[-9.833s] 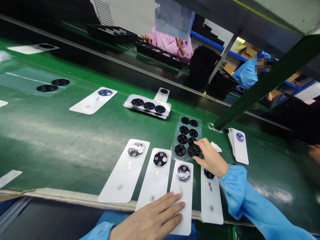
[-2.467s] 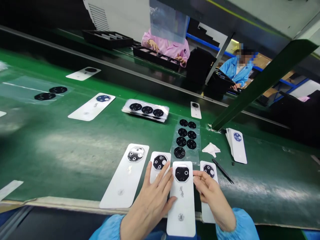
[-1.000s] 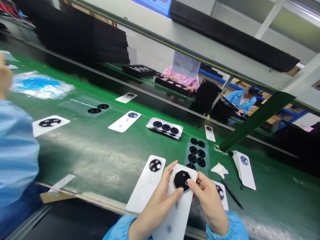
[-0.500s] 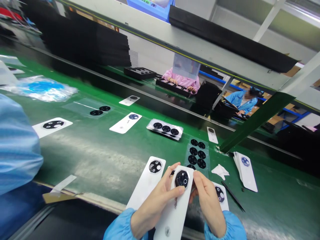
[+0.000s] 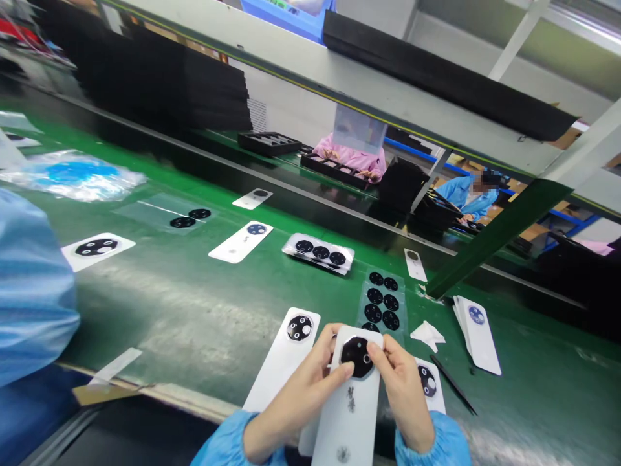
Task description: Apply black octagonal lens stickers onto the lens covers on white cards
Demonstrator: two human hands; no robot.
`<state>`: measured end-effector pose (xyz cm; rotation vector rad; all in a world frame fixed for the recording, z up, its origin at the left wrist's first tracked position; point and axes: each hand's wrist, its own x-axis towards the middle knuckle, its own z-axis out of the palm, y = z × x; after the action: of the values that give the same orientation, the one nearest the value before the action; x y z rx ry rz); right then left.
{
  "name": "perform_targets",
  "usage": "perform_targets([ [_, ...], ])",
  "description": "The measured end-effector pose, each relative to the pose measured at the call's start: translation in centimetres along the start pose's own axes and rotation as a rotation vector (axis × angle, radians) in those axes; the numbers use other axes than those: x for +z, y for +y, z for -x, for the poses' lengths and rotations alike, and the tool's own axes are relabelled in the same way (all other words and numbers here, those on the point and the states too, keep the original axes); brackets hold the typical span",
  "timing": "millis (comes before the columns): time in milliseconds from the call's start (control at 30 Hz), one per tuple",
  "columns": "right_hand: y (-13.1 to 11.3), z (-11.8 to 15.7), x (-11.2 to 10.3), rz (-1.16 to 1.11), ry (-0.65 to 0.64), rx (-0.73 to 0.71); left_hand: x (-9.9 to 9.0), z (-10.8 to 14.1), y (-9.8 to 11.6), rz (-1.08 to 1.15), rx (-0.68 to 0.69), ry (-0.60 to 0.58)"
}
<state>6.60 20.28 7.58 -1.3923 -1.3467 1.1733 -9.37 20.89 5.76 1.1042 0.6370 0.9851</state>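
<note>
Between my two hands is a white phone back panel (image 5: 347, 414) with a black octagonal camera cover (image 5: 357, 357) near its top and dark printed marks below. My left hand (image 5: 301, 382) grips the panel's left edge, its thumb on the cover's lower left. My right hand (image 5: 405, 391) holds the right edge, with the thumb on the cover's upper right. Part of another white piece shows beneath the held panel. A white panel (image 5: 281, 362) with a black-and-white cover lies left of my hands. Another panel (image 5: 429, 385) lies partly hidden behind my right hand.
A sheet of black round covers (image 5: 382, 301) lies beyond my hands, near a clear tray (image 5: 317, 252) of them. To the right are black tweezers (image 5: 453, 384), a crumpled white tissue (image 5: 427, 333) and stacked panels (image 5: 478, 335). A green post (image 5: 499, 236) rises there. A blue sleeve (image 5: 33, 278) is at left.
My right thumb has moved from the panel's edge onto the black cover. The panel has turned more face-on and shifted slightly right. The view has shifted a little.
</note>
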Motion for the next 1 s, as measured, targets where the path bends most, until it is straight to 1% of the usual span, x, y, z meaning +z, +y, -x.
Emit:
perform_targets([
  [133,0.3,0.1,-0.2,0.201,-0.018,-0.095,-0.2,-1.2,1.3,-0.12,-0.075,0.046],
  [200,0.3,0.1,-0.2,0.311,-0.009,-0.146,0.0,-1.7,1.5,-0.138,-0.09,0.075],
  [267,0.4,0.1,-0.2,0.368,0.01,-0.169,0.3,-2.0,1.4,-0.132,-0.082,0.099],
  [333,0.5,0.3,-0.2,0.337,-0.031,-0.15,0.3,-2.2,1.2,-0.113,-0.069,0.141],
  [400,0.6,0.5,-0.4,0.23,-0.142,-0.103,-0.1,-2.4,1.4,-0.067,-0.038,0.234],
  [500,0.6,0.9,-1.1,0.112,-0.302,-0.024,-1.4,-2.8,2.3,0.0,0.032,0.389],
  [567,0.0,0.5,-2.0,0.093,-0.34,0.043,-2.3,-3.1,3.1,-0.006,0.06,0.418],
  [600,-0.5,-0.1,-2.5,0.087,-0.329,0.072,-2.6,-3.1,3.4,-0.03,0.078,0.428],
  [633,-1.2,-1.0,-3.1,0.08,-0.293,0.09,-2.9,-3.0,3.6,-0.07,0.104,0.45],
  [667,-2.0,-2.4,-3.6,0.073,-0.222,0.089,-3.1,-2.8,3.7,-0.128,0.136,0.483],
  [733,-3.6,-6.3,-4.4,0.032,-0.026,0.049,-3.3,-2.1,3.3,-0.302,0.189,0.527],
  [767,-4.2,-8.7,-4.7,-0.017,0.05,0.052,-3.4,-1.6,2.8,-0.408,0.208,0.51],
  [800,-4.7,-11.3,-4.9,-0.032,0.087,0.061,-3.5,-1.0,2.2,-0.524,0.222,0.447],
  [833,-5.0,-14.1,-5.0,-0.04,0.107,0.073,-3.6,-0.4,1.4,-0.64,0.247,0.344],
  [867,-5.1,-16.8,-4.9,-0.046,0.121,0.091,-3.6,0.2,0.5,-0.744,0.301,0.234],
  [933,-4.9,-21.7,-4.2,-0.043,0.135,0.137,-3.8,1.3,-1.4,-0.922,0.436,0.018],
  [967,-4.6,-23.7,-3.7,-0.037,0.134,0.155,-3.9,1.7,-2.2,-1.004,0.518,-0.055],
  [1000,-4.3,-25.5,-3.1,-0.028,0.133,0.169,-4.0,2.0,-2.9,-1.086,0.595,-0.095],
])
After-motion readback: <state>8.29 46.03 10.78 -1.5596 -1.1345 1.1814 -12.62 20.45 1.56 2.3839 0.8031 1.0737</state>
